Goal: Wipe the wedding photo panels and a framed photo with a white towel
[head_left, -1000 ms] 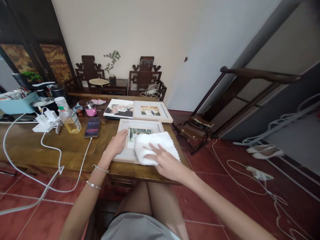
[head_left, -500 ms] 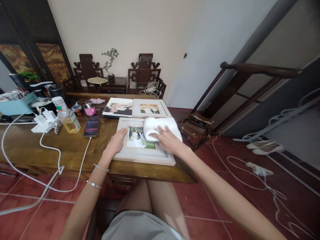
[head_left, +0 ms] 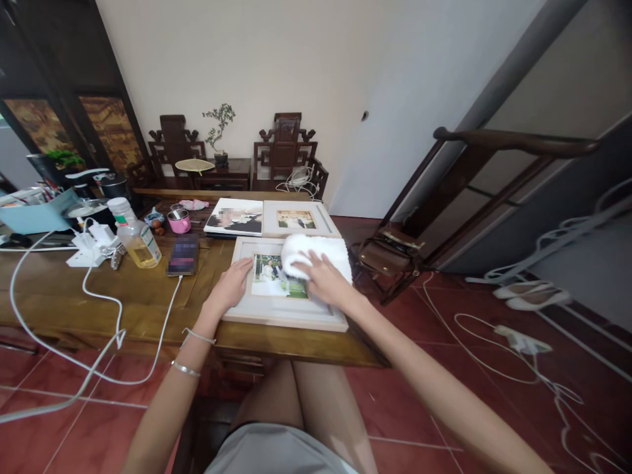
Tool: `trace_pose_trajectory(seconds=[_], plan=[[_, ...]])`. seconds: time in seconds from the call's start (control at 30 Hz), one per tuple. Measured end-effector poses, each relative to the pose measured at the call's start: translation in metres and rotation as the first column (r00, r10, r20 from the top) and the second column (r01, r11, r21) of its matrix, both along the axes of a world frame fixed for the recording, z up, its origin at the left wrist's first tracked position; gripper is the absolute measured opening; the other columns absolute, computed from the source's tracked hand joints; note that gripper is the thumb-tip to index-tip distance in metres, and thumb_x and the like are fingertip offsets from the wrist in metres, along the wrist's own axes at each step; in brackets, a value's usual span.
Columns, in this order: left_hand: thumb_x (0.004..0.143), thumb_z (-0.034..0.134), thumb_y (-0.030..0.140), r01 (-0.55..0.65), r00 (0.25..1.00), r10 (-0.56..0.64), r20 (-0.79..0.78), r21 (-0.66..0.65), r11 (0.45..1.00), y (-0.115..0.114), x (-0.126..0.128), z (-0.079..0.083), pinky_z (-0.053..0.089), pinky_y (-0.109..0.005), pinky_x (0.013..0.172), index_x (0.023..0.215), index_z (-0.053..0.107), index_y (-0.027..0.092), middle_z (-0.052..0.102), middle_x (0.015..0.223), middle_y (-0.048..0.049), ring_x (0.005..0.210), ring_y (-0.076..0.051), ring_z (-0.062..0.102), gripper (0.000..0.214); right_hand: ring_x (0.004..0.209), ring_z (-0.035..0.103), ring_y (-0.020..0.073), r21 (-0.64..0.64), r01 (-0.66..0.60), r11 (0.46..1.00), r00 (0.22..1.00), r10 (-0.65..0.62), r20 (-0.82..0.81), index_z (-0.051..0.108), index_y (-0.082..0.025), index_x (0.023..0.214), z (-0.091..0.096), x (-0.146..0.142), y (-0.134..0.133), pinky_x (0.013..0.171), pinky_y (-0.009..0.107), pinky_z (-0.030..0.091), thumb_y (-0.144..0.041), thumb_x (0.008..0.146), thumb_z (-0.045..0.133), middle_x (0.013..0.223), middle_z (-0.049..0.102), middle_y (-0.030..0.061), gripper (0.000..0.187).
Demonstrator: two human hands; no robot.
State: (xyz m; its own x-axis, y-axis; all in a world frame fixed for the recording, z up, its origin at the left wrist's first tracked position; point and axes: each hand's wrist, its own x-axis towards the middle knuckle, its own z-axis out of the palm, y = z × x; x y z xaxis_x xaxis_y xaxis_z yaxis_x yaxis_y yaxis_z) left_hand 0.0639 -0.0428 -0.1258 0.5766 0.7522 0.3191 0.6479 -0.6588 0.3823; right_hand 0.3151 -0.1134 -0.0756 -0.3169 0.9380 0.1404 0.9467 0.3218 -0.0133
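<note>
A white picture frame (head_left: pixel 286 318) lies flat on the wooden table near its front right corner, with a wedding photo (head_left: pixel 269 276) in its middle. My left hand (head_left: pixel 231 284) rests on the left side of the frame, its fingers stretched out along the border. A fluffy white cloth (head_left: pixel 323 253) covers the upper right part of the frame and the photo's right edge. My right hand (head_left: pixel 328 280) presses on this cloth with its fingers bent into it; what the fingertips do in the pile is partly hidden.
Behind lie a second frame (head_left: pixel 320 220) and a black-and-white photo album (head_left: pixel 234 217). To the left are a phone (head_left: pixel 182 257) on a charging cable, a bottle (head_left: pixel 135 237), a pink cup (head_left: pixel 179 220) and a power strip (head_left: pixel 89 253). A wooden chair (head_left: pixel 424 217) stands right.
My right hand and the cloth have shifted slightly to the left over the frame. My left hand stays on the frame's left side. The camera view has tilted a little.
</note>
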Motion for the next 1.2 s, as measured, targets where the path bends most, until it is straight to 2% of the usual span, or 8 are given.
trace_pose_trajectory(seconds=[0.1,0.2,0.47,0.57,0.67,0.97,1.07,1.2], plan=[[0.090,0.033,0.015,-0.009,1.000,0.009,0.012,-0.011,1.000,0.002,-0.001,-0.001,0.033,-0.042,0.110,0.133,0.045,0.019,0.045,0.141,-0.0069,0.132,-0.020,0.039,0.045,0.133,0.027,0.0354,0.041,0.085,0.996,0.996,-0.086,0.021,0.045,-0.017,0.135,0.002,0.004,0.046,0.103,0.058,0.026,0.000,0.072,0.040,0.148,0.033,0.0123,0.066],[0.091,0.032,0.018,-0.032,0.999,0.032,0.022,-0.019,0.999,0.002,0.000,-0.001,0.034,-0.043,0.110,0.133,0.045,0.020,0.045,0.141,-0.0070,0.131,-0.020,0.040,0.044,0.132,0.027,0.0363,0.004,0.050,0.999,0.996,-0.050,0.079,0.050,-0.021,0.132,0.003,0.000,0.048,0.101,0.061,0.024,0.000,0.073,0.041,0.146,0.036,0.0103,0.063],[0.090,0.033,0.016,-0.064,0.998,0.064,0.014,-0.025,0.998,-0.003,0.002,-0.001,0.034,-0.043,0.109,0.132,0.046,0.020,0.044,0.142,-0.0073,0.132,-0.020,0.039,0.044,0.135,0.028,0.0331,-0.284,-0.203,0.937,0.979,0.186,-0.087,0.059,-0.024,0.123,0.030,-0.024,-0.084,0.104,0.060,0.026,0.004,0.066,0.039,0.142,0.043,0.0093,0.067],[0.091,0.032,0.017,-0.064,0.998,0.064,0.015,-0.028,0.998,-0.004,0.002,0.000,0.034,-0.042,0.109,0.132,0.045,0.019,0.043,0.142,-0.0078,0.132,-0.020,0.038,0.043,0.137,0.025,0.0299,-0.291,-0.278,0.916,0.958,0.239,-0.161,0.058,-0.026,0.124,0.034,-0.033,-0.102,0.107,0.057,0.026,0.005,0.064,0.038,0.144,0.041,0.0052,0.070],[0.092,0.031,0.018,-0.048,0.999,0.048,0.014,-0.027,0.998,-0.004,0.003,0.002,0.034,-0.041,0.109,0.133,0.045,0.018,0.043,0.142,-0.0080,0.132,-0.020,0.039,0.043,0.137,0.024,0.0297,-0.222,-0.242,0.945,0.966,0.215,-0.141,0.055,-0.023,0.126,0.023,-0.039,-0.082,0.108,0.056,0.023,0.003,0.066,0.040,0.145,0.039,0.0066,0.068],[0.093,0.030,0.021,-0.026,1.000,0.026,-0.003,-0.037,0.999,-0.002,0.001,0.004,0.033,-0.041,0.110,0.133,0.045,0.019,0.044,0.142,-0.0071,0.132,-0.020,0.039,0.042,0.137,0.017,0.0378,0.013,0.058,0.998,0.997,-0.059,0.056,0.046,-0.019,0.135,-0.001,-0.022,0.059,0.104,0.064,0.019,0.001,0.074,0.041,0.151,0.025,0.0094,0.064],[0.093,0.030,0.021,-0.033,0.999,0.034,0.015,-0.045,0.998,-0.002,0.001,0.002,0.033,-0.043,0.110,0.133,0.044,0.019,0.043,0.142,-0.0070,0.132,-0.020,0.038,0.042,0.136,0.017,0.0386,-0.026,0.003,1.000,0.997,-0.001,0.080,0.049,-0.022,0.133,-0.001,-0.030,0.052,0.102,0.065,0.019,0.001,0.073,0.042,0.151,0.028,0.0068,0.064],[0.092,0.031,0.019,-0.051,0.998,0.052,0.028,-0.050,0.997,-0.003,0.002,-0.001,0.033,-0.044,0.109,0.133,0.044,0.020,0.042,0.143,-0.0074,0.132,-0.020,0.038,0.043,0.134,0.025,0.0375,-0.159,-0.146,0.976,0.988,0.151,0.019,0.054,-0.023,0.129,0.011,-0.049,-0.018,0.102,0.064,0.024,0.000,0.071,0.042,0.147,0.034,0.0083,0.064]])
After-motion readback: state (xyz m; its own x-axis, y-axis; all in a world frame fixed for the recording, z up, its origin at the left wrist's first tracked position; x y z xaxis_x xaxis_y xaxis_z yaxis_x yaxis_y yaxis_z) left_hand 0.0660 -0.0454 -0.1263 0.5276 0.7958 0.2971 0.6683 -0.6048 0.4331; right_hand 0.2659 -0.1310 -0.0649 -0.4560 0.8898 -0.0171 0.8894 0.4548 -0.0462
